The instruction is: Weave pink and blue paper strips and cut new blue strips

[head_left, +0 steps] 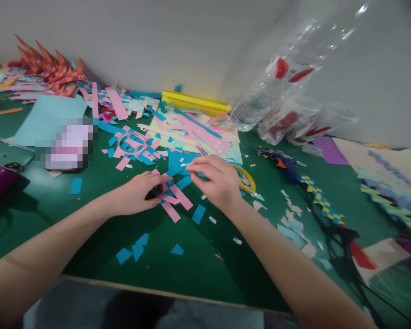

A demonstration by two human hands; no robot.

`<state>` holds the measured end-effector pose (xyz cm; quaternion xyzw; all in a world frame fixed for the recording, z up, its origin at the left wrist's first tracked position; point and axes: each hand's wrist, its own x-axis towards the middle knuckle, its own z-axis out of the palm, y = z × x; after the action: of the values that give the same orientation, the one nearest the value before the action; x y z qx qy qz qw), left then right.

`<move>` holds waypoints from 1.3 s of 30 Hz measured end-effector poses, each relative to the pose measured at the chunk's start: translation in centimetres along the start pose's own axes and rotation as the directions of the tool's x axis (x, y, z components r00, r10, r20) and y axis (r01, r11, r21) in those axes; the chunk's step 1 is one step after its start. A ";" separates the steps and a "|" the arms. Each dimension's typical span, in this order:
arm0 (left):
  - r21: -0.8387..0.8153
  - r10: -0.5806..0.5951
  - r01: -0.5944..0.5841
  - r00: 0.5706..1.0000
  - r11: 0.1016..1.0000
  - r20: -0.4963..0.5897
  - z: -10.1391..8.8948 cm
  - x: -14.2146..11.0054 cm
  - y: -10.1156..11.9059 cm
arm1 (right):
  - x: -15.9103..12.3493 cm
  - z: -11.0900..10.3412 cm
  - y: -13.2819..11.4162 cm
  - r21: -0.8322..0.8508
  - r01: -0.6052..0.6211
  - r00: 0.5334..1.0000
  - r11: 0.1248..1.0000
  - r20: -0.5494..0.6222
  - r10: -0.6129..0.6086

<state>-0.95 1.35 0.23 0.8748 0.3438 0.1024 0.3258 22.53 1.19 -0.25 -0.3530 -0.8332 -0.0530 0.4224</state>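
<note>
My left hand (140,194) is closed on a piece of woven paper strips (171,196), pink and blue, low over the green table. Several strip ends stick out to the right of its fingers. Just to the right, my right hand (217,180) is pinched, thumb against fingertips. A tiny white scrap (184,165) shows at those fingertips, but I cannot make out whether they hold it. Scissors with a yellow handle (248,179) lie partly hidden behind the right hand. Blue paper (178,161) lies behind both hands.
Loose blue scraps (133,251) lie on the green table (198,283) in front. Behind are a clear tape roll (132,143), a yellow tray-like piece (195,103) and heaped paper strips. A plastic bottle (287,73) and cups (324,121) stand back right; woven bands (322,198) lie right.
</note>
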 end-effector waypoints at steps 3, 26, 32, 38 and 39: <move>-0.005 0.016 -0.016 1.000 1.000 0.002 0.0 -0.1 -0.1 | -0.6 0.7 0.7 -0.044 0.006 0.997 0.999 0.075 -0.003; -0.044 -0.018 0.020 0.999 0.999 0.043 -0.7 -0.3 0.4 | -0.8 1.4 -0.4 0.040 0.087 0.979 0.995 0.184 -0.092; -0.044 -0.044 0.045 0.998 0.998 0.038 -0.8 -0.2 0.5 | -0.8 1.6 -1.5 0.108 0.230 0.896 0.967 0.364 -0.253; -0.020 -0.041 0.041 0.999 0.999 0.004 -0.2 0.0 0.2 | -0.5 1.5 -1.5 0.117 0.349 0.834 0.930 0.414 -0.365; -0.016 -0.037 0.037 0.999 0.999 -0.003 -0.1 0.0 0.1 | -0.4 1.4 -1.5 0.120 0.361 0.828 0.925 0.415 -0.377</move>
<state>-0.92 1.33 0.37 0.8654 0.3598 0.1006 0.3339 20.77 0.40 -1.14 -0.1805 -0.9587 -0.0391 0.2161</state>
